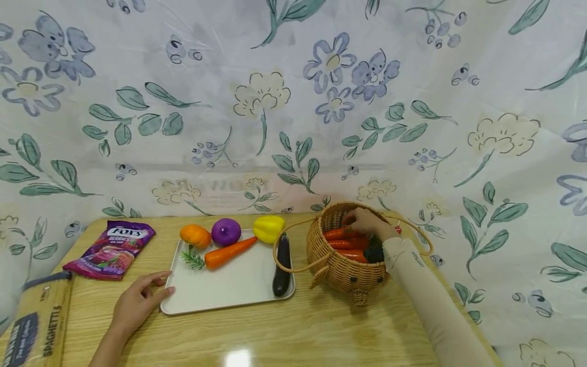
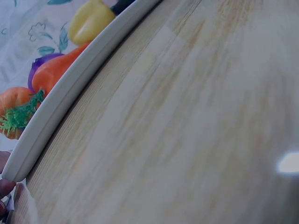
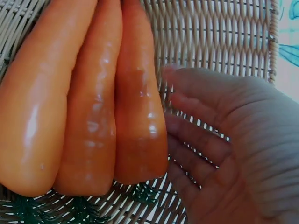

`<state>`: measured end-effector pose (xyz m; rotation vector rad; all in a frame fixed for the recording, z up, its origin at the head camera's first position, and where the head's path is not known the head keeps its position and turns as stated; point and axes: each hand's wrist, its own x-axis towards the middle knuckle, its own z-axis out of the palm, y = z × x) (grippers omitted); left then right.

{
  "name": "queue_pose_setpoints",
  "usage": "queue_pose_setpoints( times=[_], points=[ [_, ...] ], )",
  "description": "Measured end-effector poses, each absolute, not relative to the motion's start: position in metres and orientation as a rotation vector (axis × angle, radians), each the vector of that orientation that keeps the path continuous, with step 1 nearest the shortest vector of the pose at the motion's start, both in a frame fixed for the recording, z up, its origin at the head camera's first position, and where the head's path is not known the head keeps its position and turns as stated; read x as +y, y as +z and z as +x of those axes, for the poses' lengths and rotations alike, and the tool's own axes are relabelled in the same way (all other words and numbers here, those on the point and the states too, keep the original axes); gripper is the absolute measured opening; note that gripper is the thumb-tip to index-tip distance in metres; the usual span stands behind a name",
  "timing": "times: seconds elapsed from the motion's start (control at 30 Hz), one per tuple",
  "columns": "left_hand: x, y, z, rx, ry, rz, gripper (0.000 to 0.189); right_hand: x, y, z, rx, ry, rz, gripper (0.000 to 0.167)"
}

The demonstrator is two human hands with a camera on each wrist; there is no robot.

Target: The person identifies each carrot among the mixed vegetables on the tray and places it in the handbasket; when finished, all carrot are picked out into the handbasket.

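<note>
My left hand (image 1: 138, 299) rests on the table with its thumb and a fingertip touching the left rim of a white tray (image 1: 220, 290). On the tray lie a carrot (image 1: 229, 253) with green fronds and a dark eggplant (image 1: 282, 265). Along its back edge sit a small orange pumpkin (image 1: 195, 236), a purple round vegetable (image 1: 226, 232) and a yellow pepper (image 1: 269, 228). My right hand (image 1: 367, 224) reaches into a wicker basket (image 1: 321, 252). In the right wrist view, its loosely bent fingers lie beside the nearest of three carrots (image 3: 140, 107); the fingertips are partly hidden.
A purple Fox's candy bag (image 1: 112, 250) lies at the back left of the table. A spaghetti pack (image 1: 43, 321) is at the left edge. The basket's handle (image 1: 279, 260) leans over the tray's right side. A flowered cloth (image 1: 293, 127) hangs behind.
</note>
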<state>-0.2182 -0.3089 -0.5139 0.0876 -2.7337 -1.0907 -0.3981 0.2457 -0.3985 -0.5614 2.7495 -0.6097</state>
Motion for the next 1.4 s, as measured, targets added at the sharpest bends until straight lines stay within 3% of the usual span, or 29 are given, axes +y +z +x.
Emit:
queue_pose_setpoints(
  times=[0.47, 0.63, 0.83, 1.17, 1.4],
  points=[
    [-0.313, -0.513, -0.217, -2.735, -1.096, 0.067, 0.046, 0.225, -0.353, -0.38, 2.692, -0.491, -0.656, 0.045],
    [-0.312, -0.513, -0.218, -2.733, -1.127, 0.057, 0.046, 0.202, -0.328, -0.355, 2.717, -0.608, -0.695, 0.046],
    [-0.312, -0.512, -0.219, -2.716, -1.153, 0.063, 0.045, 0.146, -0.314, -0.315, 2.765, -0.887, -0.76, 0.033],
    [-0.315, -0.515, -0.215, -2.707, -1.17, 0.072, 0.046, 0.048, -0.343, -0.278, 2.697, -1.084, -0.768, 0.032],
    [-0.316, -0.514, -0.216, -2.698, -1.168, 0.076, 0.045, -0.016, -0.397, -0.268, 2.62, -1.229, -0.478, 0.034]
  ],
)
